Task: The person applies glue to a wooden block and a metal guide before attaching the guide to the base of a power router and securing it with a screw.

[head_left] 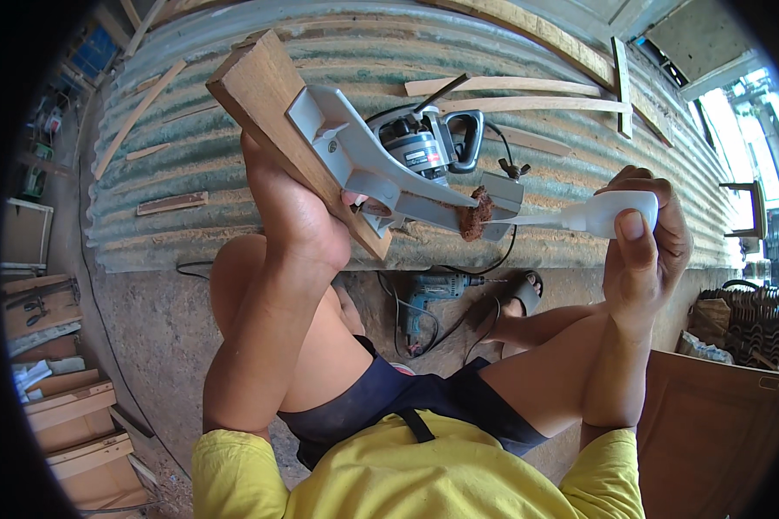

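My left hand [299, 212] grips a thick wooden board [264, 86] from below, holding it tilted, with its thumb tip showing at the board's edge. Along the board runs a grey metal bracket-like piece [363, 160]. Near that piece's right end sits a crumbly reddish-brown clump [476, 214]. My right hand [649, 251] is closed round a white squeeze bottle [610, 214], its thin nozzle pointing left at the clump. Just beyond the grey piece is a power tool [420, 151] with a loop handle [467, 140]; whether the two are joined I cannot tell.
A corrugated metal sheet [234, 233] dusted with sawdust lies in front, with wooden strips [528, 104] on it. On the floor between my legs lies a teal electric drill [433, 294] with its cord. Wooden pieces [82, 415] are stacked at left; a brown panel [710, 424] is at right.
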Motion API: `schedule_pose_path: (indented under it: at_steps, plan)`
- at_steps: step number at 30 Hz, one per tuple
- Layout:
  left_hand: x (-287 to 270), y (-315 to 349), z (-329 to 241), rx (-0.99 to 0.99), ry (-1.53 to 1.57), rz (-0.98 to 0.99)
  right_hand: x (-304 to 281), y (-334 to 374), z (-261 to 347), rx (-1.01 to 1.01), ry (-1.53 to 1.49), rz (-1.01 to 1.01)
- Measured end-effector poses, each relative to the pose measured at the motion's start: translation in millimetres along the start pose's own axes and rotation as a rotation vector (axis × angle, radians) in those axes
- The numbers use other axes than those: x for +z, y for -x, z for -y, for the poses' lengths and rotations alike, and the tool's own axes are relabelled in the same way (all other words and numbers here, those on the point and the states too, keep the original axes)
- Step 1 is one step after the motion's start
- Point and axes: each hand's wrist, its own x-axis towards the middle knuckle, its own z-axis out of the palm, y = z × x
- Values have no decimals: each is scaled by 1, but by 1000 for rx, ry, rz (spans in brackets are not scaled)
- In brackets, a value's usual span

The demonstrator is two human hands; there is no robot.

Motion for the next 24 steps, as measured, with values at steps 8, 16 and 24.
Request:
schedule_pose_path:
  at_steps: [8, 16, 24]
  plan:
    - [0, 1, -1, 8, -12, 37, -4, 1, -4, -5, 49, -56]
    - [7, 6, 2, 81, -24, 1, 3, 1, -1, -21, 122, -11]
    - [9, 4, 5, 105, -9, -39, 8, 2, 2, -14, 134, -6]
